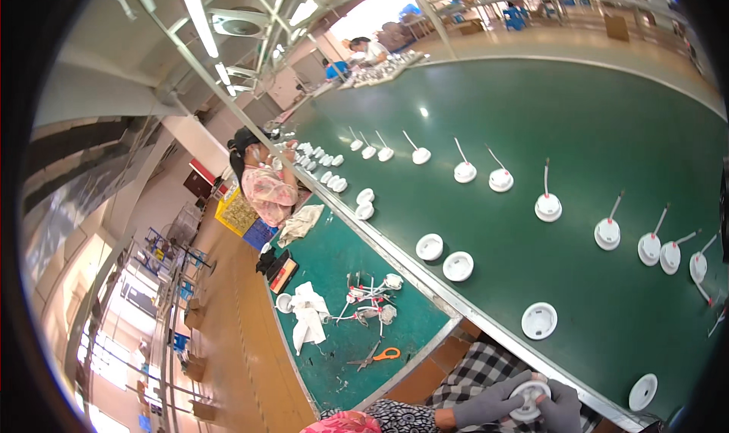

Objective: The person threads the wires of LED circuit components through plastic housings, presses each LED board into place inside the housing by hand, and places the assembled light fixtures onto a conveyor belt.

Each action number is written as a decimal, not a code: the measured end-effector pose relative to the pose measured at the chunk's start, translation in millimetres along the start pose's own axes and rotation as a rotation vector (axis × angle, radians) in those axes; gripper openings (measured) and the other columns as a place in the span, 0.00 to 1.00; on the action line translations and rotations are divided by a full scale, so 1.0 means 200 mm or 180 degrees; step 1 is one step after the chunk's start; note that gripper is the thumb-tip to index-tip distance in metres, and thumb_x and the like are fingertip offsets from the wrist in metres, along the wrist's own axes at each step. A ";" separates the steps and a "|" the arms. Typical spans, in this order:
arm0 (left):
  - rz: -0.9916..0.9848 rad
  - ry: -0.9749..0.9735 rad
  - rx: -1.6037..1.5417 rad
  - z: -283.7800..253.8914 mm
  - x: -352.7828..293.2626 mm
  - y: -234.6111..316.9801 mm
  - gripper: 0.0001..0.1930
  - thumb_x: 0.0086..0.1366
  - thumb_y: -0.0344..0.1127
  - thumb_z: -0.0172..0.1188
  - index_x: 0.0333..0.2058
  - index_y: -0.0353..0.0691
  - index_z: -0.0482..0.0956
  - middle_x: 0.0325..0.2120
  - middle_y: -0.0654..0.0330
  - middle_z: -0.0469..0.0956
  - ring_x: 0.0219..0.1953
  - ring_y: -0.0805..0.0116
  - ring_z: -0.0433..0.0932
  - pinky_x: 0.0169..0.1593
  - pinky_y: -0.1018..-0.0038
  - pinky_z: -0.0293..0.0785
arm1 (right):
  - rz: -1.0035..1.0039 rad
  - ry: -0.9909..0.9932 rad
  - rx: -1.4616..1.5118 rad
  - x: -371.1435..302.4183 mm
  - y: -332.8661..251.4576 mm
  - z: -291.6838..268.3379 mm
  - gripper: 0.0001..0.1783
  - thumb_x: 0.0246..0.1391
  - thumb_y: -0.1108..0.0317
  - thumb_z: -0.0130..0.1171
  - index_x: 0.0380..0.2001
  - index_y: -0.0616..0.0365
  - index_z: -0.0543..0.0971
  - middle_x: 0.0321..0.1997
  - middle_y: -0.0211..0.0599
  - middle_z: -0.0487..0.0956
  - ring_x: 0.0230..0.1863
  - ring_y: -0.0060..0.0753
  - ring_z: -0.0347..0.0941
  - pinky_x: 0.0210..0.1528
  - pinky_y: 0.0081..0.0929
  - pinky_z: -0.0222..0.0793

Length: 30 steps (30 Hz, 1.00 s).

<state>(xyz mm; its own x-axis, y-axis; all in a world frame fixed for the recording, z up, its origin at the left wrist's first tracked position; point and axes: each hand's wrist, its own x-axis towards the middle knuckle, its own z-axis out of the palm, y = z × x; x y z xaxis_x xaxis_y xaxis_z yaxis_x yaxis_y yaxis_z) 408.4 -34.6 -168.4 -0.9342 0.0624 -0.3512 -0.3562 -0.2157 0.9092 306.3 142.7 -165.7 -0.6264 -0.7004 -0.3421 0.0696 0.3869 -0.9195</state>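
Observation:
Both my hands wear grey gloves and sit low in the view, over a black-and-white checked cloth. My left hand (493,404) grips a white round lamp housing (525,412) from its left side. On the other side my right hand (563,407) has its fingers closed round the rim of the same housing. The disc's face is turned up toward me, and the gloves cover part of it. Beyond my hands, a white dish-shaped housing (539,321) lies on the green conveyor belt (486,311). Another white housing (642,392) rests on the belt to the right.
Several white housings with upright wires (547,207) line the belt. At left, a green side table (319,380) bears orange-handled scissors (387,354), a heap of wired parts (368,304) and a white cloth (307,315). A metal rail (486,314) edges the belt. A co-worker (266,182) sits further along.

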 end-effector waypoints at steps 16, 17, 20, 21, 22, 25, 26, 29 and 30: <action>0.0495 0.0495 0.1975 -0.07 0.02 0.26 0.27 0.59 0.29 0.56 0.59 0.32 0.66 0.52 0.54 0.71 0.54 0.67 0.72 0.56 0.73 0.68 | 0.0587 -0.0451 0.1795 -0.07 -0.14 -0.03 0.22 0.61 0.62 0.54 0.54 0.64 0.69 0.35 0.33 0.77 0.33 0.19 0.74 0.38 0.18 0.72; 0.0454 0.0377 0.1929 -0.05 0.03 0.26 0.27 0.59 0.29 0.56 0.59 0.32 0.66 0.52 0.54 0.71 0.54 0.67 0.72 0.56 0.73 0.68 | 0.0637 -0.0451 0.1852 -0.08 -0.14 -0.05 0.22 0.61 0.63 0.53 0.54 0.64 0.70 0.34 0.33 0.78 0.33 0.19 0.74 0.38 0.19 0.72; -0.0115 0.0307 0.0819 0.02 0.03 0.28 0.26 0.64 0.30 0.54 0.61 0.32 0.66 0.49 0.56 0.75 0.51 0.71 0.73 0.55 0.73 0.69 | 0.0786 -0.0351 0.1975 -0.12 -0.07 -0.05 0.22 0.62 0.62 0.52 0.54 0.65 0.70 0.31 0.34 0.78 0.32 0.20 0.75 0.37 0.19 0.73; -0.0133 0.0270 0.0811 0.03 0.04 0.27 0.26 0.64 0.30 0.54 0.61 0.32 0.66 0.49 0.56 0.75 0.51 0.71 0.73 0.55 0.73 0.69 | 0.0784 -0.0404 0.1979 -0.13 -0.05 -0.06 0.22 0.62 0.62 0.51 0.54 0.66 0.70 0.31 0.34 0.79 0.31 0.20 0.75 0.37 0.19 0.73; -0.0106 0.0302 0.0807 0.04 0.02 0.25 0.26 0.64 0.30 0.53 0.60 0.31 0.66 0.48 0.56 0.76 0.50 0.72 0.74 0.54 0.73 0.70 | 0.0700 -0.0388 0.1970 -0.15 -0.02 -0.04 0.22 0.63 0.61 0.49 0.53 0.66 0.70 0.31 0.35 0.79 0.31 0.20 0.75 0.36 0.19 0.73; -0.0173 0.0256 0.0957 0.06 0.00 0.26 0.24 0.64 0.30 0.52 0.58 0.32 0.68 0.45 0.56 0.78 0.47 0.72 0.75 0.52 0.73 0.71 | 0.0749 -0.0356 0.2003 -0.17 0.00 -0.05 0.22 0.63 0.60 0.50 0.52 0.66 0.71 0.31 0.35 0.79 0.31 0.20 0.75 0.35 0.19 0.73; -0.0248 0.0184 0.1109 0.06 0.00 0.27 0.22 0.64 0.31 0.51 0.57 0.32 0.69 0.43 0.57 0.79 0.45 0.73 0.76 0.51 0.74 0.72 | 0.0767 -0.0356 0.2020 -0.17 0.00 -0.04 0.22 0.63 0.60 0.50 0.52 0.66 0.71 0.31 0.35 0.79 0.31 0.20 0.75 0.35 0.19 0.73; -0.0300 0.0310 0.1132 0.07 0.01 0.25 0.21 0.64 0.31 0.51 0.55 0.32 0.71 0.40 0.57 0.79 0.43 0.74 0.76 0.47 0.75 0.73 | 0.0667 -0.0192 0.1946 -0.17 -0.01 -0.01 0.21 0.63 0.58 0.50 0.51 0.63 0.72 0.32 0.33 0.79 0.31 0.19 0.75 0.34 0.20 0.72; -0.0320 0.0299 0.1132 0.07 0.02 0.24 0.21 0.64 0.31 0.51 0.55 0.32 0.71 0.40 0.57 0.79 0.43 0.74 0.76 0.47 0.75 0.73 | 0.0663 -0.0044 0.1551 -0.16 0.00 0.01 0.21 0.63 0.57 0.50 0.51 0.61 0.73 0.32 0.34 0.80 0.31 0.21 0.76 0.35 0.23 0.72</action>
<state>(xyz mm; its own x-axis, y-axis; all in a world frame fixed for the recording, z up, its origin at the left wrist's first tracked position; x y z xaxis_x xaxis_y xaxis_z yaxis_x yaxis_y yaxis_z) 387.6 -31.1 -122.9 -0.8944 -0.0272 -0.4464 -0.4456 0.1396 0.8843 328.2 164.6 -155.6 -0.5507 -0.6475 -0.5267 0.5463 0.1974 -0.8140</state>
